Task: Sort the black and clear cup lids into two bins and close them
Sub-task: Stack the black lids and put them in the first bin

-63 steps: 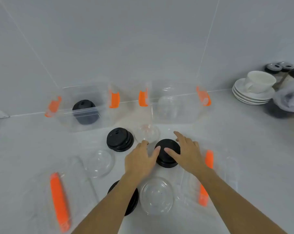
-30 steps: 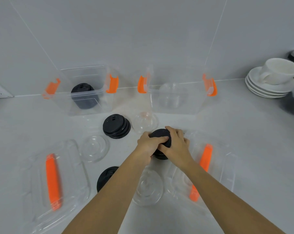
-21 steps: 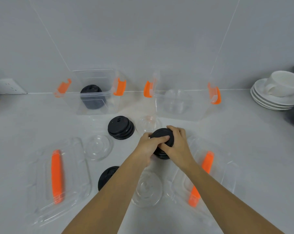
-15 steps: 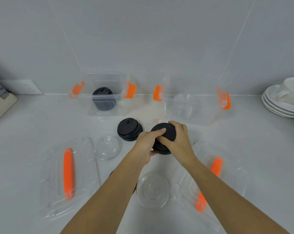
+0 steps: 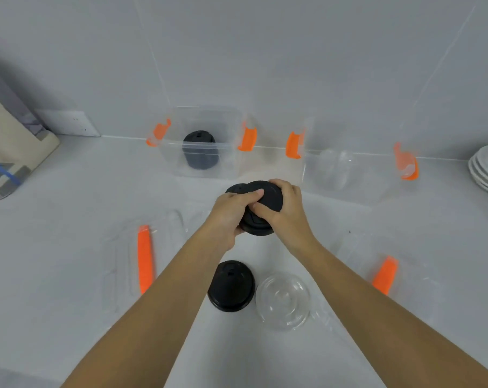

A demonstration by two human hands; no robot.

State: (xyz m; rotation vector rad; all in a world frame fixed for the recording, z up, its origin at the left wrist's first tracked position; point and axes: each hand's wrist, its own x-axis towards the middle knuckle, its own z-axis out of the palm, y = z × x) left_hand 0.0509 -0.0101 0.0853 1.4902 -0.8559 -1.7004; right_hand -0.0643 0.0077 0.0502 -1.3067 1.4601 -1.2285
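Observation:
My left hand [image 5: 228, 217] and my right hand [image 5: 284, 211] together grip a stack of black lids [image 5: 261, 211], lifted above the counter in the middle. Just behind the hands, another black lid stack [image 5: 235, 189] peeks out on the counter. The left clear bin [image 5: 201, 169] with orange latches holds a pile of black lids [image 5: 199, 149]. The right clear bin [image 5: 349, 189] holds clear lids [image 5: 338, 166]. Near me lie a black lid stack [image 5: 231, 287] and a clear lid stack [image 5: 283, 299].
Two clear bin covers with orange handles lie flat: one at the left [image 5: 145, 256], one at the right [image 5: 385, 275]. White saucers [image 5: 487, 169] are stacked at the far right edge. A beige box [image 5: 10, 147] stands at the left by the wall socket [image 5: 69, 123].
Both hands closed on the black lid stack and lifted it off the counter, carrying it away from me toward the bins. The camera view has swung left.

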